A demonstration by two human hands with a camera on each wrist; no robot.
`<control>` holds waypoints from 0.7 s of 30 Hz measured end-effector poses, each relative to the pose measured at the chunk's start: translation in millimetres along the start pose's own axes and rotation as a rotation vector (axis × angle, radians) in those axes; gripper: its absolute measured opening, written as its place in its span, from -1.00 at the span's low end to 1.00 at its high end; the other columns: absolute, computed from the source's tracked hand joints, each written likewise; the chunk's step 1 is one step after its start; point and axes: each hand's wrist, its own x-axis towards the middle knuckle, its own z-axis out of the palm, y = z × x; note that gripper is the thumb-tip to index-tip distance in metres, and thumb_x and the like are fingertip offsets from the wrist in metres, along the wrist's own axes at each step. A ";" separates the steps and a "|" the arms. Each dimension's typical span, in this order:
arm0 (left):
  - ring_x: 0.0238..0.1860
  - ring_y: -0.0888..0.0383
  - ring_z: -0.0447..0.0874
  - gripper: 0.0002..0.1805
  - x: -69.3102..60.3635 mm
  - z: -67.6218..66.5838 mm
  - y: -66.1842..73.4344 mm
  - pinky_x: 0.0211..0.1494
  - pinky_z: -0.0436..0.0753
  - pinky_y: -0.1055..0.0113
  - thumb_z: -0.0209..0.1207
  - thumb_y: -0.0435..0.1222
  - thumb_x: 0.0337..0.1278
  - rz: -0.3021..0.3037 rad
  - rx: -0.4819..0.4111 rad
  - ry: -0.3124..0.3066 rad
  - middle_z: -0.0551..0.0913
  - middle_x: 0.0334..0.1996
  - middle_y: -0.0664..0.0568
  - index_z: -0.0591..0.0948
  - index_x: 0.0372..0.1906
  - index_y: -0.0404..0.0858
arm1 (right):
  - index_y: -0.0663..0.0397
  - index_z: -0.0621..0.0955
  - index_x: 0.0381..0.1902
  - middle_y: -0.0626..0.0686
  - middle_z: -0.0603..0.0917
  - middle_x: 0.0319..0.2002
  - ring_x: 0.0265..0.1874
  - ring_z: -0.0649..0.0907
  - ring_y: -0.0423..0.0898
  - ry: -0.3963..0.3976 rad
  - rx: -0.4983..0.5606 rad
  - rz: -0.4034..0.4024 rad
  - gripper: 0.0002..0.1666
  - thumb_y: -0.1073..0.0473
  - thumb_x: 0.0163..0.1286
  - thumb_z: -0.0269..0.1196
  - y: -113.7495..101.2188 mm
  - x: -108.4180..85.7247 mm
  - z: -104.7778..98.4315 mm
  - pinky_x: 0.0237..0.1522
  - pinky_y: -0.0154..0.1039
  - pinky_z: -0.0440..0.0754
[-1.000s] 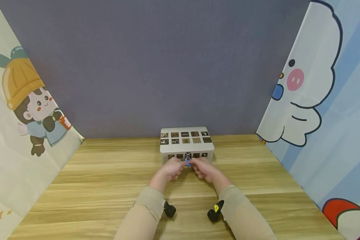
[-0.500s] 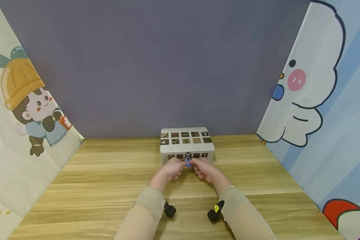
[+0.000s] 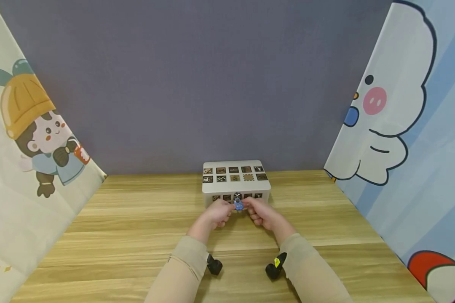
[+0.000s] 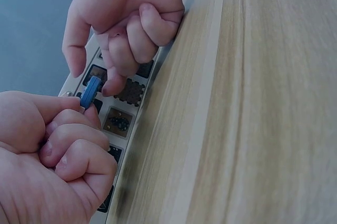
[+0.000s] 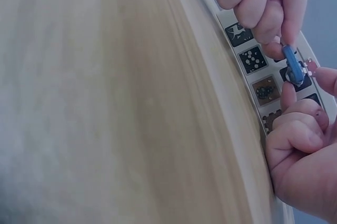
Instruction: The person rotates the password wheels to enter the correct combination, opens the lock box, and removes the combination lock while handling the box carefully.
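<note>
A small blue padlock (image 3: 238, 205) hangs at the metal latch (image 5: 309, 67) on the front of a white lidded box (image 3: 235, 185) with dark square pictures. My left hand (image 3: 218, 212) pinches one side of the padlock between thumb and index finger, its other fingers curled. In the left wrist view a gap separates the padlock (image 4: 90, 92) from the thumb and index finger of my right hand (image 4: 129, 29). Those two digits stand spread to either side of the lock, while the remaining fingers are curled. The lid is down. Whether the shackle is locked cannot be made out.
The box stands at the back of a wood-grain table (image 3: 144, 235), close to a grey-blue back panel (image 3: 197, 84). Cartoon-printed sheets flank the table, a cream one (image 3: 7, 176) on the left and a blue one (image 3: 447, 176) on the right.
My right hand has let go of the padlock and shifted slightly right, its thumb and index finger parting. My left hand stays on the padlock, which has turned a little. The box has not moved.
</note>
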 end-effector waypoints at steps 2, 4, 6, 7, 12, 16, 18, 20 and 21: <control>-0.73 0.29 0.08 -0.63 0.2 0.0 -0.3 -0.68 0.16 0.44 0.01 -0.26 0.53 -0.002 -0.001 0.002 0.21 -0.70 0.18 0.60 -0.02 -0.55 | 0.13 0.65 -0.27 -0.17 0.22 -0.73 -0.78 0.11 -0.27 0.002 0.003 0.008 -0.67 -0.05 0.39 0.25 -0.4 -0.7 -1.3 -0.77 -0.40 0.05; -0.73 0.29 0.08 -0.64 0.6 -0.3 -0.7 -0.68 0.16 0.44 0.01 -0.25 0.53 -0.004 -0.003 0.003 0.22 -0.70 0.18 0.60 -0.01 -0.54 | 0.14 0.64 -0.24 -0.17 0.23 -0.72 -0.77 0.11 -0.27 0.004 0.011 0.018 -0.66 -0.05 0.38 0.26 -0.9 -1.5 -2.5 -0.77 -0.39 0.05; -0.73 0.29 0.08 -0.64 1.1 -0.7 -1.1 -0.68 0.16 0.44 0.01 -0.25 0.53 -0.007 -0.004 0.006 0.22 -0.70 0.18 0.60 -0.01 -0.53 | 0.15 0.62 -0.21 -0.18 0.22 -0.72 -0.77 0.11 -0.27 0.005 0.009 0.019 -0.66 -0.05 0.39 0.25 -1.7 -2.3 -3.3 -0.77 -0.39 0.05; -0.73 0.29 0.08 -0.64 1.3 -0.8 -1.5 -0.69 0.16 0.44 0.01 -0.25 0.53 -0.007 -0.005 0.007 0.22 -0.70 0.18 0.60 -0.01 -0.52 | 0.16 0.62 -0.19 -0.18 0.22 -0.71 -0.77 0.11 -0.27 0.005 0.010 0.020 -0.65 -0.04 0.39 0.25 -2.0 -2.7 -3.6 -0.77 -0.39 0.05; -0.74 0.29 0.08 -0.64 1.6 -0.9 -1.5 -0.69 0.16 0.44 0.01 -0.25 0.53 -0.009 -0.005 0.006 0.22 -0.70 0.17 0.60 -0.01 -0.52 | 0.17 0.61 -0.18 -0.18 0.22 -0.71 -0.77 0.12 -0.28 0.000 0.013 0.021 -0.65 -0.04 0.40 0.22 -2.0 -3.3 -4.6 -0.77 -0.40 0.05; -0.74 0.29 0.07 -0.63 1.5 -0.8 -1.2 -0.69 0.16 0.44 0.01 -0.24 0.53 -0.010 -0.006 0.007 0.22 -0.70 0.18 0.59 0.00 -0.53 | 0.17 0.64 -0.19 -0.17 0.23 -0.71 -0.77 0.12 -0.27 0.001 0.001 0.012 -0.66 -0.02 0.40 0.24 -1.5 -3.9 -3.7 -0.76 -0.40 0.06; -0.74 0.29 0.07 -0.63 1.5 -0.8 -1.3 -0.69 0.16 0.45 0.01 -0.24 0.53 -0.010 -0.006 0.008 0.22 -0.70 0.18 0.60 0.00 -0.53 | 0.18 0.65 -0.18 -0.17 0.23 -0.71 -0.77 0.13 -0.27 0.002 -0.005 0.006 -0.66 -0.02 0.40 0.24 -1.6 -4.5 -2.8 -0.76 -0.40 0.06; -0.74 0.29 0.07 -0.63 1.6 -0.8 -1.4 -0.69 0.16 0.45 0.01 -0.24 0.53 -0.009 -0.006 0.009 0.22 -0.70 0.18 0.60 -0.01 -0.52 | 0.18 0.65 -0.18 -0.17 0.23 -0.71 -0.77 0.13 -0.27 0.003 -0.012 0.001 -0.67 0.00 0.40 0.23 -1.2 -4.6 -1.9 -0.76 -0.40 0.06; -0.74 0.29 0.07 -0.64 1.7 -0.8 -1.5 -0.69 0.16 0.45 0.01 -0.24 0.53 -0.010 -0.006 0.009 0.22 -0.70 0.18 0.60 -0.02 -0.52 | 0.18 0.66 -0.18 -0.17 0.23 -0.71 -0.77 0.13 -0.27 0.001 -0.013 -0.001 -0.68 0.00 0.40 0.23 -0.9 -4.4 -1.5 -0.76 -0.40 0.06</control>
